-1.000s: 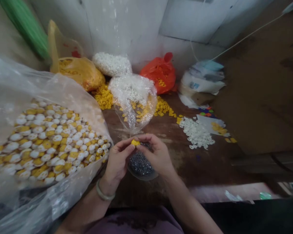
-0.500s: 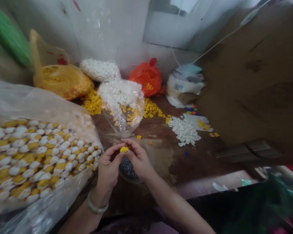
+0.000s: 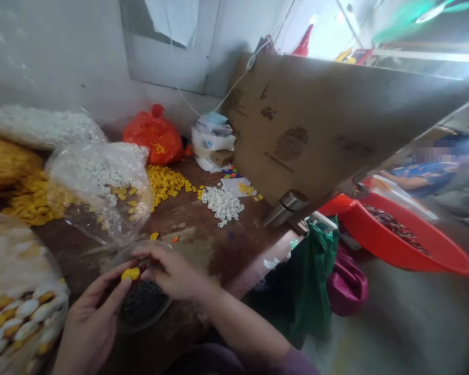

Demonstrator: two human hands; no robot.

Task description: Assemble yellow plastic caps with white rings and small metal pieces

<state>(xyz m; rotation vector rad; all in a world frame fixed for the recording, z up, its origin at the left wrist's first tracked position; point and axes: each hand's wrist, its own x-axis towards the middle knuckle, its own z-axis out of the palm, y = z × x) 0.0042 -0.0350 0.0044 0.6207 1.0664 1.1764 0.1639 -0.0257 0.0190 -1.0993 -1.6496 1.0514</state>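
Observation:
A small yellow plastic piece (image 3: 130,274) is pinched between the thumb and fingers of my left hand (image 3: 91,317). Just to its right, my right hand (image 3: 174,273) has its fingers drawn together over a clear bowl; whatever they grip is too small or hidden to make out. Small black parts (image 3: 144,301) fill the bowl (image 3: 162,313), directly below both hands. At lower left lies a large clear bag (image 3: 21,250) of joined white and yellow pieces.
Beyond my hands is a clear bag (image 3: 101,172) of white and yellow pieces. Loose yellow pieces (image 3: 166,182) and white pieces (image 3: 222,202) lie on the table. A red bag (image 3: 154,135), cardboard (image 3: 297,125) and a steel flask (image 3: 287,205) stand behind. A person sits beyond a red basin (image 3: 433,250).
The view has swung right, bringing the red basin and a person into sight. My right hand has moved slightly away from the yellow piece, which stays in my left hand.

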